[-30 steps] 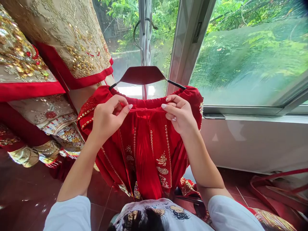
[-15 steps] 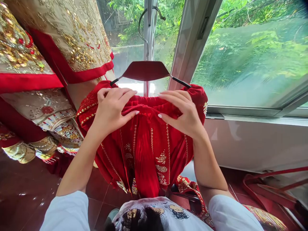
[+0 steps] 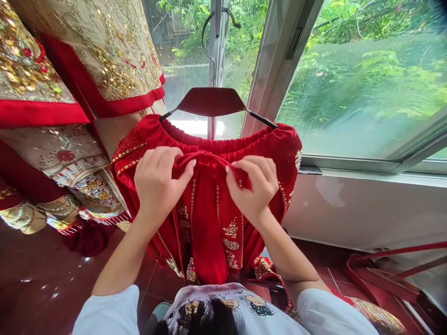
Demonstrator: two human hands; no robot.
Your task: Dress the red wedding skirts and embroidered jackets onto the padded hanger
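A red velvet skirt (image 3: 209, 223) with gold beadwork hangs from a dark red hanger (image 3: 211, 101), whose metal hook (image 3: 206, 35) catches on the window frame. My left hand (image 3: 157, 184) pinches the near edge of the gathered waistband (image 3: 213, 146) left of centre. My right hand (image 3: 253, 184) pinches the same edge just to the right. Both hands are closed on the cloth and pull it toward me. The skirt's hem falls behind my white printed shirt (image 3: 223, 309).
Gold and red embroidered garments (image 3: 52, 93) hang at the left, reaching the dark red tiled floor (image 3: 38, 284). A window (image 3: 363, 74) with green trees beyond fills the right, above a white sill wall (image 3: 366, 209). Red straps (image 3: 387, 274) lie on the floor at the right.
My hands lay spread over the waistband half a second ago; now both have dropped lower, moved closer together and pinched its near edge. The view has shifted slightly.
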